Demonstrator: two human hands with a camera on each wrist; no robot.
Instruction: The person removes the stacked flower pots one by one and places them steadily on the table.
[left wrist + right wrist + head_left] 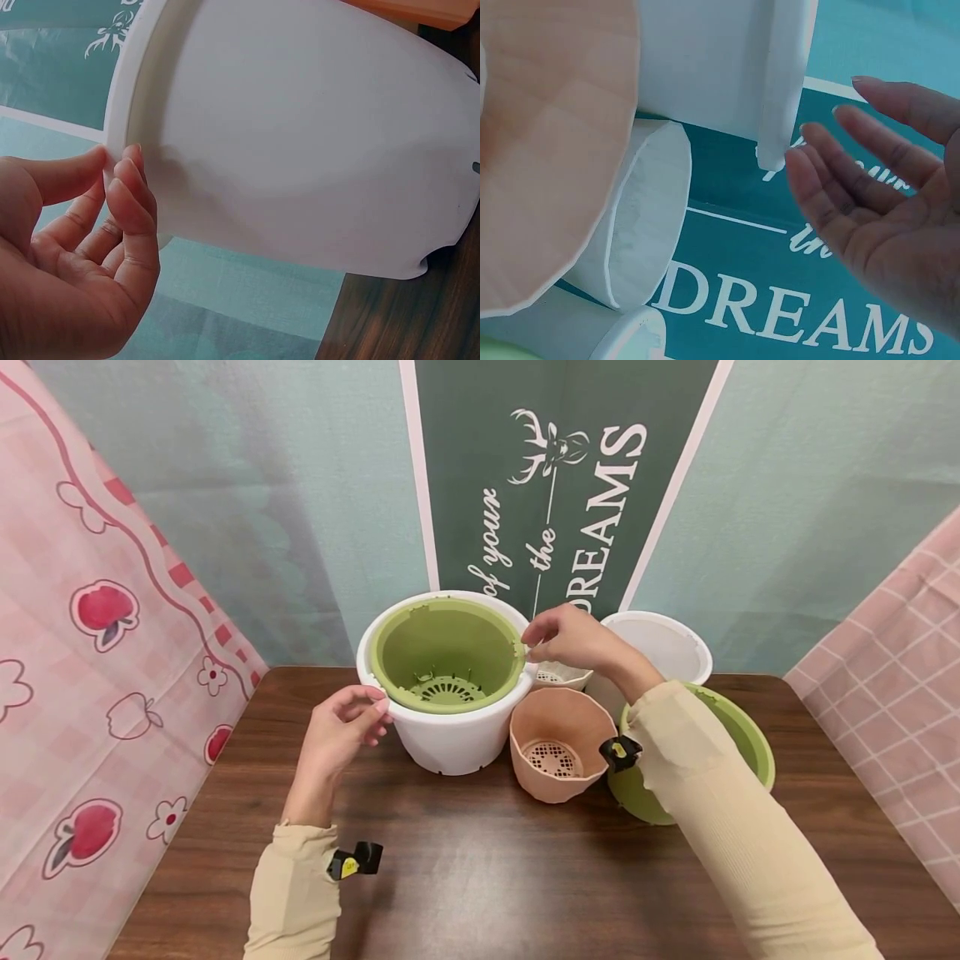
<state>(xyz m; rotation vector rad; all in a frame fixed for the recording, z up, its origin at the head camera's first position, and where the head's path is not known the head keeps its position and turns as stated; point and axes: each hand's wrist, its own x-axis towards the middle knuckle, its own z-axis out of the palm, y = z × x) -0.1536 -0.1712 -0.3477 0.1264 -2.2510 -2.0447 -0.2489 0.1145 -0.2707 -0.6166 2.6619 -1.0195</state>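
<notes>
In the head view a white plant pot (450,745) stands at the back of the table, with a green slotted-bottom inner pot (435,647) nested inside it. My left hand (341,727) pinches the white pot's rim at its left front; the left wrist view shows the thumb (71,172) on one side of that rim and fingertips on the other. At the opposite side, my right hand (573,639) hovers by the rim. Its fingers are loosely bent and spread with nothing between them in the right wrist view, fingertips close to the white rim (784,90).
Right of the white pot stands a peach pot (551,783) with a gridded bottom. Behind it are a cream pot (572,679) and another white pot (652,647). A green pot (757,747) sits partly under my right sleeve (720,802). Curtains (285,510) border the table.
</notes>
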